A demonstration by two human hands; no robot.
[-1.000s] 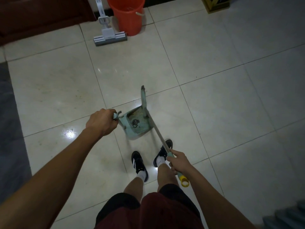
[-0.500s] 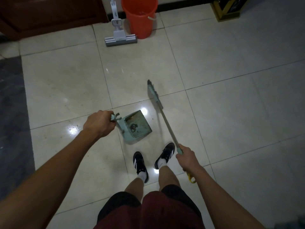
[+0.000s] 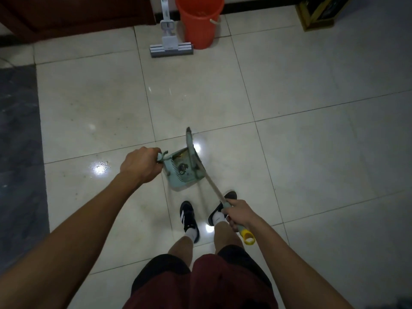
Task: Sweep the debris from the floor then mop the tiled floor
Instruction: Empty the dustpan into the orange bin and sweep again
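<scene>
Dustpan (image 3: 182, 172) handle gripped by L hand (image 3: 140, 165); broom (image 3: 200, 166) in R hand (image 3: 239, 214)

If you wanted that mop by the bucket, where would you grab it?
Probably by the white upright handle of the mop, reaching from the front. Its sponge head lies flat on the tiled floor and the orange bucket crowds its right side.

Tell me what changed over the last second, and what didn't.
The broom swung out ahead of the dustpan, then came back, so its head now lies across the pan's mouth again. The left hand still grips the dustpan handle and the right hand still grips the broom handle; nothing was taken up or let go. Debris stays in the pan. The mop and orange bucket stand untouched.
</scene>
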